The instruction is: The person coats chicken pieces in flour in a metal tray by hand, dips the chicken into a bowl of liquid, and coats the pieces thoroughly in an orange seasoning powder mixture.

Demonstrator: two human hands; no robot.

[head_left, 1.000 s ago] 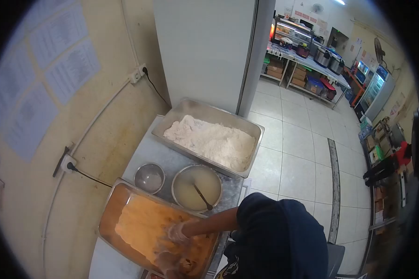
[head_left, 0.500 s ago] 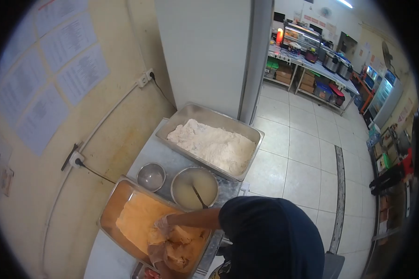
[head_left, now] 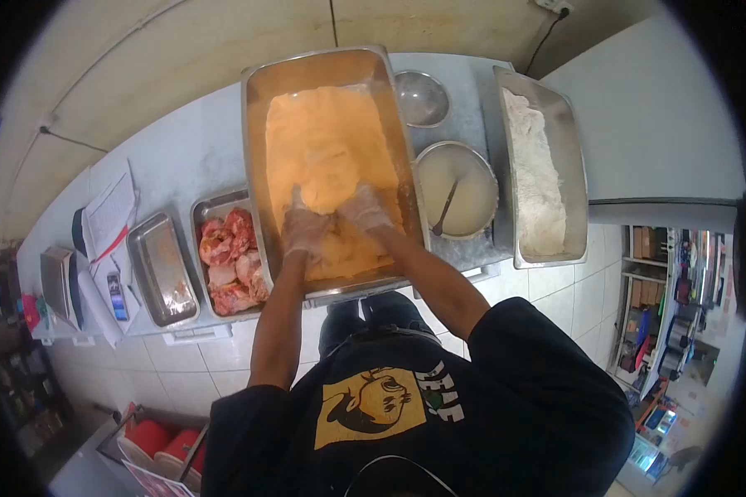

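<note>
A deep metal tray (head_left: pixel 254 166) in the middle of the head view holds orange flour (head_left: pixel 302 124). My left hand (head_left: pixel 308 228) and my right hand (head_left: pixel 366 209), both in clear plastic gloves, are down in it. Between them they cup a raised mound of the orange flour, with their fingers mostly buried. Whether a piece of something lies inside the mound is hidden. Left of this tray, a smaller metal tray (head_left: pixel 197 217) contains several pieces of raw meat (head_left: pixel 224 253).
At right stand a bowl of cloudy liquid (head_left: pixel 448 178) with a dark-handled utensil (head_left: pixel 445 209), a small metal bowl (head_left: pixel 423 99) and a tray (head_left: pixel 578 166) of white flour (head_left: pixel 535 166). A shallow tray (head_left: pixel 162 269), papers (head_left: pixel 112 217) and a phone (head_left: pixel 118 296) lie at left.
My view has swung left and down, so the flour tray is now central and the meat tray shows fully. Both hands stay in the orange flour, now side by side around a mound.
</note>
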